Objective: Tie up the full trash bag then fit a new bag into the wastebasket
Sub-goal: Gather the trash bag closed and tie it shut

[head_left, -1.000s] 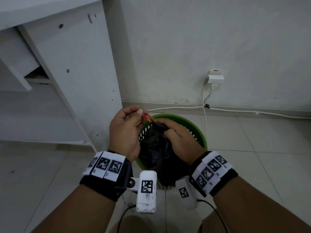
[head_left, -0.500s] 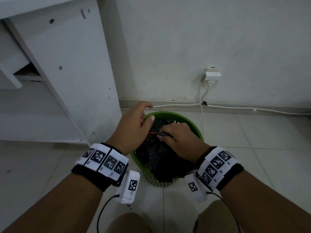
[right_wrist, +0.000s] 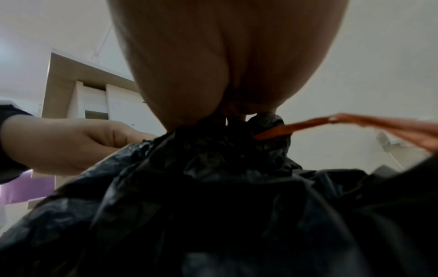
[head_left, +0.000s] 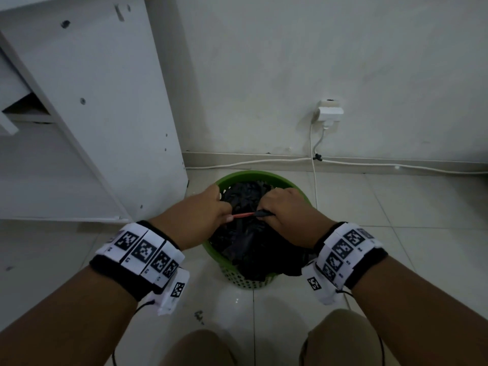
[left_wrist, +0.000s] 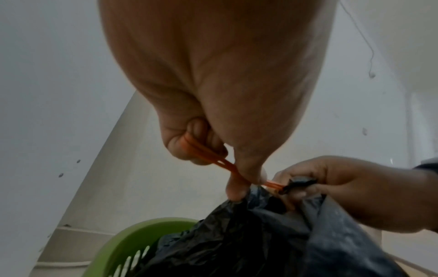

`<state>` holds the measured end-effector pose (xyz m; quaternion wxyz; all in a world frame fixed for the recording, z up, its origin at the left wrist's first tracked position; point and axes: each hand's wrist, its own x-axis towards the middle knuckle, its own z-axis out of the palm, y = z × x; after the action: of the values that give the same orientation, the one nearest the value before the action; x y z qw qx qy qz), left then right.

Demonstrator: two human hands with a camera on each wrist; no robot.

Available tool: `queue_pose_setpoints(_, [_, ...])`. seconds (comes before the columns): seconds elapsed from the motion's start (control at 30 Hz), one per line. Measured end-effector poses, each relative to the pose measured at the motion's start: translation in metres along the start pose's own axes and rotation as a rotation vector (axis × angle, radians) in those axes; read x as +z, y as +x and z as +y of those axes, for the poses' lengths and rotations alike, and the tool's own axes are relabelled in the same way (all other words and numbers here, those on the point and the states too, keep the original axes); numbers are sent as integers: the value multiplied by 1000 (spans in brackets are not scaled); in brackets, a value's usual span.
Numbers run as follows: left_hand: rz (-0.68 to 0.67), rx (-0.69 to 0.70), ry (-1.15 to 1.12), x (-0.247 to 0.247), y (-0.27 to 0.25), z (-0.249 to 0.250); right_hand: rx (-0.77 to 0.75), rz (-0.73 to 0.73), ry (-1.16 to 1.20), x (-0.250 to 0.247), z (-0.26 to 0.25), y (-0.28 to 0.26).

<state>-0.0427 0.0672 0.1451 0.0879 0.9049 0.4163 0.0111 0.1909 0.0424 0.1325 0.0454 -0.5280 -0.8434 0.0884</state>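
Observation:
A black trash bag (head_left: pixel 245 241) fills a green perforated wastebasket (head_left: pixel 244 282) on the tiled floor. An orange drawstring (head_left: pixel 243 215) runs taut between my hands above the bag. My left hand (head_left: pixel 208 215) grips the drawstring, its fingers curled round the orange loop (left_wrist: pixel 201 150). My right hand (head_left: pixel 285 210) pinches the gathered black neck of the bag (left_wrist: pixel 298 184), where the drawstring (right_wrist: pixel 284 131) comes out. The bag (right_wrist: pixel 213 206) bunches below the right hand. The bag's contents are hidden.
A white desk panel (head_left: pixel 111 114) stands just left of the wastebasket. A white wall is behind, with a plug adapter (head_left: pixel 328 112) and white cables (head_left: pixel 396 167) running along the skirting. My knees (head_left: pixel 340 339) are at the bottom edge.
Both hands dropped from above the basket rim to just over the bag. The left hand drew the orange drawstring out sideways to the left; the right hand kept its hold on the bag's neck.

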Motion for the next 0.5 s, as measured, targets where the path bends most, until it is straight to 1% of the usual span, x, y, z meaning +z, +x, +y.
queue_pose_setpoints(0.07, [26, -2, 5, 3, 1, -6, -5, -11, 21, -3, 2, 1])
queue_pose_setpoints(0.13, [99, -12, 7, 5, 1, -9, -10, 15, 69, -4, 4, 1])
queue_pose_setpoints(0.2, [141, -47, 5, 8, 1, -9, -4, 30, 133, -2, 3, 2])
queue_pose_setpoints(0.27, [149, -77, -4, 11, 1, -6, 8, 51, 204, -2, -3, 4])
queue_pose_setpoints(0.37, [164, -84, -27, 17, 2, -1, 33, 101, 237, -1, -15, 6])
queue_pose_setpoints(0.43, [196, -70, -25, 20, 2, 2, 49, 156, 243, 1, -19, 5])
queue_pose_setpoints(0.5, [192, -31, -24, 21, 2, 5, 77, 213, 254, 3, -19, 4])
